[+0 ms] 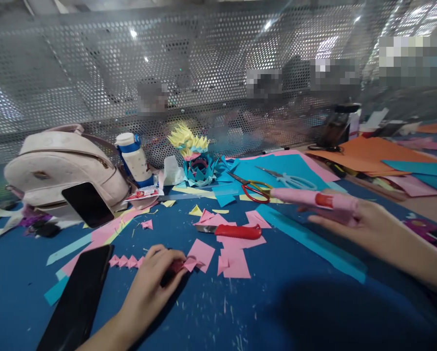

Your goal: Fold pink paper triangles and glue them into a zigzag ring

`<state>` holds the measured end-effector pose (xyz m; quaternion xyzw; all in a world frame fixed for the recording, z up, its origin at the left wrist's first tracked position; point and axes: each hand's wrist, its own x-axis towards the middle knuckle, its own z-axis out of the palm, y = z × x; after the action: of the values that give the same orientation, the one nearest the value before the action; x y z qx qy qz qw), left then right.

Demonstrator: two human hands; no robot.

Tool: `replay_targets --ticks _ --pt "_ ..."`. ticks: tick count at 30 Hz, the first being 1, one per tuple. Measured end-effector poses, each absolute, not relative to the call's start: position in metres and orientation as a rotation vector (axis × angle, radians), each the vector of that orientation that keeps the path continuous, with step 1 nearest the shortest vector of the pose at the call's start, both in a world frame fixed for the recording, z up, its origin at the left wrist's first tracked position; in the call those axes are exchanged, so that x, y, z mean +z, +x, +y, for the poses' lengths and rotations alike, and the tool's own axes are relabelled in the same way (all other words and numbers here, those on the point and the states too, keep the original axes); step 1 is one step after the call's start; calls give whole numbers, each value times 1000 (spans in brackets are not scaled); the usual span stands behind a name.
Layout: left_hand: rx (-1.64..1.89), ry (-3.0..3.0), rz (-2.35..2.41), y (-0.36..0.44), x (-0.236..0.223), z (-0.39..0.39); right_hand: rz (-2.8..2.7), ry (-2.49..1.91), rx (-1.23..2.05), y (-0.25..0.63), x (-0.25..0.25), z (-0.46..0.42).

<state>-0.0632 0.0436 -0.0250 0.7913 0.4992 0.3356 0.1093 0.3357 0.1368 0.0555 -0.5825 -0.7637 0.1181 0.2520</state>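
My left hand (pixel 159 275) rests on the blue table with its fingers closed over a strip of folded pink paper. Small pink points of the strip (pixel 126 262) show to the left of the hand, and a folded bit sticks out at its fingertips. Touching or just beside that bit is a square of pink paper (pixel 204 253). My right hand (pixel 362 214) is raised at the right, wrapped round a pink hot glue gun (pixel 302 196) whose nozzle points left. Between the hands lie a red-handled knife (pixel 239 231) and more pink paper pieces (pixel 236 263).
A black phone (pixel 77 292) lies at the left; another phone (pixel 87 204) leans on a white backpack (pixel 65 161). Behind stand a bottle (pixel 136 158) and a blue-and-yellow paper model (pixel 199 168). Scissors (pixel 253 187), a blue paper strip (pixel 313 243) and orange sheets (pixel 368 155) lie rightward.
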Motion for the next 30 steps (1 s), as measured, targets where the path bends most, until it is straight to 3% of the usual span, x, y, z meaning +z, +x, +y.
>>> replay_targets --ticks 6,9,17,30 --pt "1031 2296 1496 -63 -20 42 -2131 -1282 1204 258 55 119" --pt "1041 2330 1484 -62 -17 42 -2205 -1115 1434 232 44 122" --pt "1102 2452 1389 -61 -16 44 -2132 -1060 1699 229 16 127" --pt "1155 2500 1277 -60 -19 41 -2100 -1113 1780 227 8 123"
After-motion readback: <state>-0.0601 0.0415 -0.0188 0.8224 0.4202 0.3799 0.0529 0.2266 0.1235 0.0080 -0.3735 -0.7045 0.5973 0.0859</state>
